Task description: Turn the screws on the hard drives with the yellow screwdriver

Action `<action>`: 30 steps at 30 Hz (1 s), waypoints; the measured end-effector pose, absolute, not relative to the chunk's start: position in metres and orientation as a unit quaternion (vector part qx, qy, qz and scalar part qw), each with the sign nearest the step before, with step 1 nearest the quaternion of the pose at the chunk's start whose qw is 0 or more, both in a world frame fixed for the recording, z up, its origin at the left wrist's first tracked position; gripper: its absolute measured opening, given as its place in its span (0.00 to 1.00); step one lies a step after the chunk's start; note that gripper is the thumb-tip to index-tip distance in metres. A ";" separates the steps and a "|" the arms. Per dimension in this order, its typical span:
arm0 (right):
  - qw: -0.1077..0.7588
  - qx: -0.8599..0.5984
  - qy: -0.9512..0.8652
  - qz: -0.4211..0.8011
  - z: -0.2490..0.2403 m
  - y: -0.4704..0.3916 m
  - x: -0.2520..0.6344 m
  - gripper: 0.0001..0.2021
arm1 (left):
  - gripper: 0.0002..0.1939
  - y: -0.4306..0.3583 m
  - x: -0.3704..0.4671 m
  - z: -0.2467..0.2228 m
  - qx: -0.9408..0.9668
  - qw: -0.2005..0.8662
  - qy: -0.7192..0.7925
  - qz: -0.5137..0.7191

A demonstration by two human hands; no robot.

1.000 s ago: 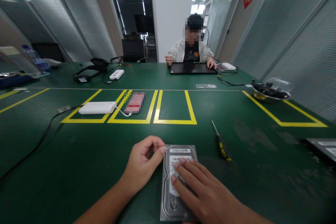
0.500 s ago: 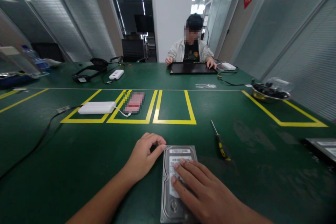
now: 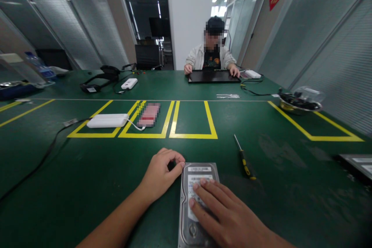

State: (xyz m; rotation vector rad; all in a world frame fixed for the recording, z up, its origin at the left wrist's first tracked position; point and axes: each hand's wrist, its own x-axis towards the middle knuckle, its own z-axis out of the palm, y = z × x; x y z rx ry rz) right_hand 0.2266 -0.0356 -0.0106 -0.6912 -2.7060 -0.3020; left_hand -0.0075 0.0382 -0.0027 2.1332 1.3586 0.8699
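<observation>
A silver hard drive [image 3: 186, 224] with a white label lies on the green table, low in the middle of the head view. My right hand [image 3: 223, 205] rests flat on its label, fingers stretched out and slightly apart. At the drive's top left corner, my left hand [image 3: 162, 172] has thumb and index finger pinched together, the tips touching the corner. Whatever lies between those fingertips is too small to make out. A screwdriver [image 3: 245, 161] with a black and yellow handle is to the right of the drive, its shaft pointing away.
Beyond my hands are yellow tape outlines [image 3: 193, 136], a white power bank [image 3: 107, 120] and a blurred pink phone [image 3: 149, 115]. A metal bowl [image 3: 299, 107] of dark parts stands at right, near another drive [image 3: 359, 162]. Across the table, a person touches a black panel [image 3: 214, 76].
</observation>
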 end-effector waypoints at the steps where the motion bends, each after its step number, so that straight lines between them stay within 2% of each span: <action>1: 0.169 -0.243 -0.949 -0.106 -0.010 -0.035 0.227 0.20 | 0.06 0.038 -0.007 -0.003 0.775 0.230 0.496 0.317; 12: 0.202 -0.265 -0.938 -0.099 -0.015 -0.037 0.223 0.16 | 0.05 0.039 -0.002 0.000 0.754 0.245 0.518 0.321; 18: 0.199 -0.245 -0.946 -0.070 0.002 -0.035 0.228 0.18 | 0.05 0.040 -0.003 -0.004 0.745 0.263 0.521 0.324; 20: 0.218 -0.273 -0.937 -0.033 0.010 -0.034 0.233 0.19 | 0.05 0.040 -0.003 -0.004 0.744 0.265 0.522 0.323; 23: 0.246 -0.393 -0.884 -0.053 0.014 -0.026 0.244 0.12 | 0.05 0.040 -0.003 -0.004 0.745 0.264 0.521 0.322; 25: 0.217 -0.477 -0.842 -0.129 0.013 -0.016 0.254 0.10 | 0.05 0.040 -0.003 -0.004 0.747 0.261 0.519 0.322; 27: 0.133 -0.548 -0.803 -0.191 0.011 -0.006 0.265 0.11 | 0.05 0.039 -0.003 -0.004 0.750 0.260 0.517 0.321; 30: 0.013 -0.619 -0.755 -0.216 0.010 0.004 0.280 0.11 | 0.06 0.039 -0.003 -0.004 0.753 0.258 0.514 0.320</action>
